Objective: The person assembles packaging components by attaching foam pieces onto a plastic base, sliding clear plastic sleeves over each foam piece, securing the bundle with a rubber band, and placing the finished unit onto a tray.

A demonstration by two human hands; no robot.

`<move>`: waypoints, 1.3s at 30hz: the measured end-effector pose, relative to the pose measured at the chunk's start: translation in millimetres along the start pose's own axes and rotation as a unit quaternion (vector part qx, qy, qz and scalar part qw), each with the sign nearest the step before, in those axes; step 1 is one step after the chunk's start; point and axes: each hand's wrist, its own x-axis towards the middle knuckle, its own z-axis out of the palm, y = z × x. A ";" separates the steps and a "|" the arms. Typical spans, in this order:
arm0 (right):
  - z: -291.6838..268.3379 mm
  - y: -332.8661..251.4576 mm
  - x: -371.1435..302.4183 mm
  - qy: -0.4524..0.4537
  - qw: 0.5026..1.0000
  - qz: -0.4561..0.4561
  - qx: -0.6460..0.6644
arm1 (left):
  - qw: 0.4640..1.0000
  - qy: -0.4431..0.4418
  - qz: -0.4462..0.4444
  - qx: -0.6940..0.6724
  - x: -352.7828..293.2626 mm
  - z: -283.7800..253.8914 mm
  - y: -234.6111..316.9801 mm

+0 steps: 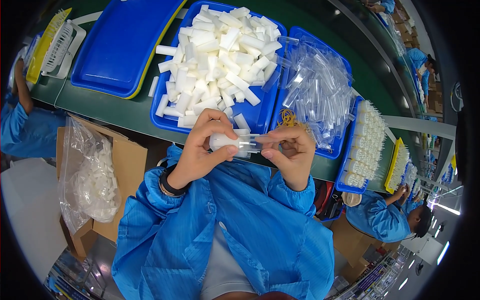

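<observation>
In front of my chest, my left hand [204,149] pinches a rounded white plastic piece [218,141] between thumb and fingers. Thin white prongs stick out of its right side. My right hand [292,150] grips a clear plastic sleeve [254,142] by its right end, and the sleeve surrounds at least part of the prongs. How far the two parts overlap is hard to tell. Just beyond my hands, a blue tray [165,112] holds a heap of white foam blocks [220,60]. Clear plastic sleeves [320,85] fill the blue tray to its right, with yellow rubber bands [286,118] at its near end.
Far left lies a blue tray [117,45] on the green table [95,102]. To the right, another blue tray [352,189] bears rows of white pronged parts [367,140]. A cardboard box [130,165] with a clear bag [95,175] stands at my left. Co-workers sit on both sides.
</observation>
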 end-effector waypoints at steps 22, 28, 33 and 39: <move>-7.9 -19.8 17.8 -0.020 0.909 -0.230 -0.348 | 0.975 -0.036 -0.098 -0.195 1.4 -33.6 6.6; -0.2 -14.1 22.0 -0.062 0.902 -0.301 -0.303 | 0.961 -0.087 -0.023 -0.262 0.2 -28.9 -31.2; 3.7 -9.0 26.7 -0.089 0.880 -0.363 -0.295 | 0.898 -0.151 -0.152 -0.386 -3.7 -21.7 -28.9; -12.3 -7.3 28.2 -0.157 0.907 -0.303 -0.247 | 0.928 -0.156 -0.137 -0.309 3.9 -19.1 -15.2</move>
